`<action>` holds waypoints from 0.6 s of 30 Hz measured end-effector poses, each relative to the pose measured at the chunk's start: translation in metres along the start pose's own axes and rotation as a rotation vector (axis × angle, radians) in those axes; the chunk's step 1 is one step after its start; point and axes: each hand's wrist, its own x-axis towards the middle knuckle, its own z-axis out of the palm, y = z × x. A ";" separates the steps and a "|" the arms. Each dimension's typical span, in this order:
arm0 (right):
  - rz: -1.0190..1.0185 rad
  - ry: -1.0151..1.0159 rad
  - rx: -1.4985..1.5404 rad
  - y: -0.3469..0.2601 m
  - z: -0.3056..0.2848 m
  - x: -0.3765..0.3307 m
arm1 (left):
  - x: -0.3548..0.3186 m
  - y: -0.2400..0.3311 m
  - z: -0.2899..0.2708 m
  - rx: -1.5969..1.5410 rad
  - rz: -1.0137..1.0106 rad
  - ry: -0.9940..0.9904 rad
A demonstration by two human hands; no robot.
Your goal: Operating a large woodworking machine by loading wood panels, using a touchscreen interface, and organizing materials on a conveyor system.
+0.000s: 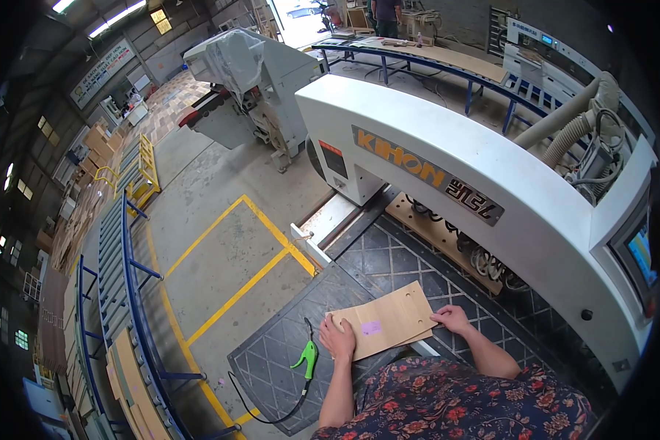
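I hold a flat light-brown wooden panel (389, 319) level in front of me, with a small purple label on its top face. My left hand (337, 337) grips its near left corner. My right hand (452, 318) rests on its right edge, fingers over the top. A second thin panel edge shows just under it on the right. The panel sits close to the infeed of a big white woodworking machine (447, 158).
A green air blow gun (306, 358) with a black hose hangs left of my left hand. A dark patterned floor mat (374, 264) lies below, yellow floor lines (235, 293) to the left. A blue roller conveyor (114, 257) with boards stands far left. A person (386, 16) stands far back.
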 end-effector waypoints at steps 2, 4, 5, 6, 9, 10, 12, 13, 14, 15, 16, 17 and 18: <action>-0.026 -0.004 0.013 0.001 0.000 0.000 | 0.000 0.000 0.000 0.011 -0.005 -0.007; -0.024 -0.001 0.012 0.001 0.000 0.000 | 0.000 0.000 0.000 0.002 0.002 0.000; -0.027 -0.002 0.021 0.000 0.000 0.000 | 0.000 0.000 0.000 0.002 0.002 -0.002; -0.002 0.005 0.012 0.000 0.001 0.000 | 0.000 -0.001 0.000 0.007 -0.002 -0.007; -0.007 0.009 0.007 -0.001 0.000 -0.001 | 0.000 -0.001 0.000 0.004 -0.006 -0.013; -0.033 0.003 0.027 -0.001 0.000 -0.001 | 0.000 0.000 0.000 -0.007 -0.007 -0.010; -0.009 0.017 -0.011 -0.002 0.000 -0.002 | 0.000 0.000 0.000 -0.003 -0.009 -0.015; -0.026 0.010 0.004 -0.002 0.000 -0.002 | 0.000 0.000 0.000 -0.001 -0.007 -0.012; -0.032 0.005 0.012 -0.003 0.000 -0.002 | 0.000 0.000 0.000 0.001 -0.009 -0.017; -0.005 0.007 -0.001 -0.003 0.000 -0.003 | 0.000 0.000 -0.001 -0.004 -0.005 -0.012; -0.037 0.002 0.021 -0.004 0.000 -0.003 | 0.000 0.000 -0.001 -0.012 -0.002 -0.009; -0.031 0.000 0.018 -0.004 0.000 -0.003 | 0.000 0.000 -0.001 -0.010 0.000 -0.007; -0.005 0.011 0.003 -0.004 0.000 -0.004 | -0.001 0.000 -0.002 -0.008 -0.009 -0.016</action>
